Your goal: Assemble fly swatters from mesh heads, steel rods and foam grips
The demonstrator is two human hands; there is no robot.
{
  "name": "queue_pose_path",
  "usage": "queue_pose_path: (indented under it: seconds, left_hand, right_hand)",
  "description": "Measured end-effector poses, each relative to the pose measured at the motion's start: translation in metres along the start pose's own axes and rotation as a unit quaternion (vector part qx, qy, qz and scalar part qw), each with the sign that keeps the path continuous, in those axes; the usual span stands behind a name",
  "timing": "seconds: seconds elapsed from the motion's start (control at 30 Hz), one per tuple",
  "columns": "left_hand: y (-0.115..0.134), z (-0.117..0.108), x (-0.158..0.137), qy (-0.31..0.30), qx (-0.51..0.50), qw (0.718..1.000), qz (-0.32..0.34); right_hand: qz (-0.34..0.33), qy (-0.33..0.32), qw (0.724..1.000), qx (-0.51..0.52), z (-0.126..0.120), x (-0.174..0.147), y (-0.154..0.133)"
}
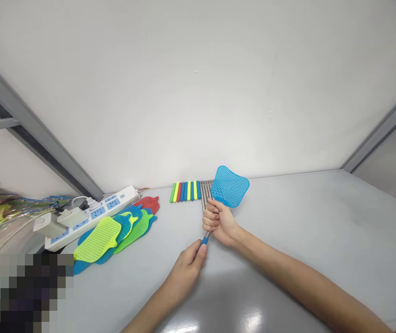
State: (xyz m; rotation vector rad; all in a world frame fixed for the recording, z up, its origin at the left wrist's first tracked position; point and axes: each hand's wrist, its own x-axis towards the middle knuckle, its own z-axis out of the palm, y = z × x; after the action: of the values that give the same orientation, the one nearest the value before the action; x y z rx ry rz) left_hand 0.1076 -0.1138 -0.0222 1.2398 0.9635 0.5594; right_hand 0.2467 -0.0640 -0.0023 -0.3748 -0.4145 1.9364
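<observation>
A fly swatter with a blue mesh head is held between my two hands over the near part of the table. My right hand is closed around its upper end, just below the mesh. Lower down, my left hand grips the blue handle, whose top end shows above the thumb. A short piece of metal rod is visible between the hands. Behind them lie several metal rods, partly hidden by my right hand and the mesh. Coloured handles in green, yellow, red and blue lie in a row beside the rods.
Loose swatter heads in yellow, blue, green and red overlap on the left. Behind them runs a white power strip with plugged-in adapters. Plastic-wrapped colourful items are heaped at far left. A pale wall closes off the table's back.
</observation>
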Motion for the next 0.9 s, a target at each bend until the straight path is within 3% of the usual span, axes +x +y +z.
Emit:
queue_pose_path:
  seconds: [0.13, 0.27, 0.6, 0.8, 0.9]
  left_hand:
    - [0.004, -0.001, 0.000, 0.065, 0.207, 0.973, 0.076]
    - [0.007, -0.002, -0.002, 0.107, 0.299, 0.942, 0.108]
    - [0.009, -0.001, -0.007, 0.153, 0.367, 0.913, 0.095]
    - [0.006, 0.003, -0.006, 0.189, 0.351, 0.912, 0.096]
    - [0.004, 0.005, -0.005, 0.214, 0.375, 0.896, 0.104]
  right_hand:
    - [-0.031, 0.036, 0.999, 0.004, 0.002, 0.000, 0.003]
    - [-0.076, 0.087, 0.993, 0.009, 0.006, -0.002, 0.008]
    - [-0.131, 0.121, 0.984, -0.005, 0.016, -0.006, 0.011]
    - [-0.159, 0.147, 0.976, -0.002, 0.010, -0.005, 0.018]
    - [-0.168, 0.160, 0.973, 0.013, 0.006, -0.004, 0.021]
